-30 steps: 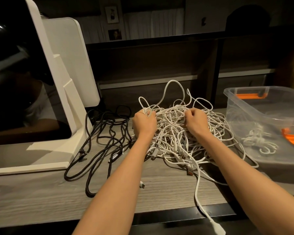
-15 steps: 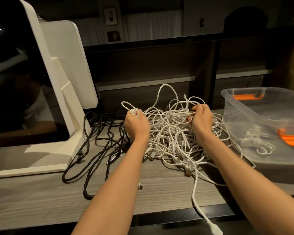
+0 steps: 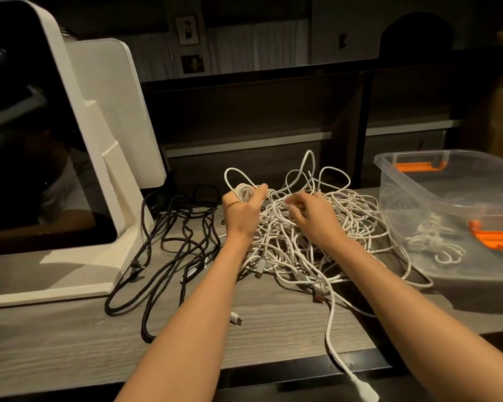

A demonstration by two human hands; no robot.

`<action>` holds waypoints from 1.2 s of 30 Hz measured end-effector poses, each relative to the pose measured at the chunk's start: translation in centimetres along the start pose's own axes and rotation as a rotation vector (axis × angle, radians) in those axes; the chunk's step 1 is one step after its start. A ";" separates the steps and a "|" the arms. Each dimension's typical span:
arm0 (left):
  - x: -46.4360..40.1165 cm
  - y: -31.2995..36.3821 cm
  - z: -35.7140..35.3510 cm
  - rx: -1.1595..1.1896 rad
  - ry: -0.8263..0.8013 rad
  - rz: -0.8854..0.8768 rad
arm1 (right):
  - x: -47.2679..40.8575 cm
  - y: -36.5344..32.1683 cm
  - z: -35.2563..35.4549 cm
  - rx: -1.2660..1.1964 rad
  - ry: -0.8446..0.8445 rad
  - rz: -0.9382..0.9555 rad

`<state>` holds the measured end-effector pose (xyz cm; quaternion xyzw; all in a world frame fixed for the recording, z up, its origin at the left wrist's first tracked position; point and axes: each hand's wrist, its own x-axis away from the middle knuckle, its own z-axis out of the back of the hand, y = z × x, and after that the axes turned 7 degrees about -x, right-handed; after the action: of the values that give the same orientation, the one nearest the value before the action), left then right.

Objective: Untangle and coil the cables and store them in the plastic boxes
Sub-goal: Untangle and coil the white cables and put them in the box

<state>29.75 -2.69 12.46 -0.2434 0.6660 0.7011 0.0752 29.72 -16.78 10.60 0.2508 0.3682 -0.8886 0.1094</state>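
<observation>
Left hand (image 3: 242,211) fisted around white cables (image 3: 302,245)

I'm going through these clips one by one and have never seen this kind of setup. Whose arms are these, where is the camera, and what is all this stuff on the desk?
There is no machine here. A person wears a wide-angle camera on the head, so you look down along their own bare arms. This is the only view.

The left hand is closed around a few loops of white cable pulled from the white cable tangle on the wooden desk. The right hand rests on the tangle with fingers curled loosely, picking among strands; nothing is clearly gripped.

Left of the tangle lie loose black cables, next to a white-framed screen. On the right stands a clear plastic box with orange handles, holding one white cable bundle.
</observation>
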 end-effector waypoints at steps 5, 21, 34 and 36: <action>-0.1 -0.1 0.2 0.032 -0.056 0.031 | -0.5 -0.6 0.6 -0.233 -0.051 -0.198; -0.4 -1.6 0.3 -0.716 -0.324 -0.253 | -0.3 -0.2 1.7 -0.478 -0.118 -0.240; 0.4 -0.3 0.4 -0.911 -0.306 -0.298 | -0.2 -0.5 2.6 -0.637 -0.060 -0.227; 0.6 -0.4 0.3 -0.968 -0.264 -0.318 | -0.1 -0.9 2.6 -0.579 -0.075 -0.181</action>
<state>29.36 -2.45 11.86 -0.2578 0.2054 0.9332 0.1430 28.49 -18.02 12.73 0.1422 0.6229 -0.7614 0.1101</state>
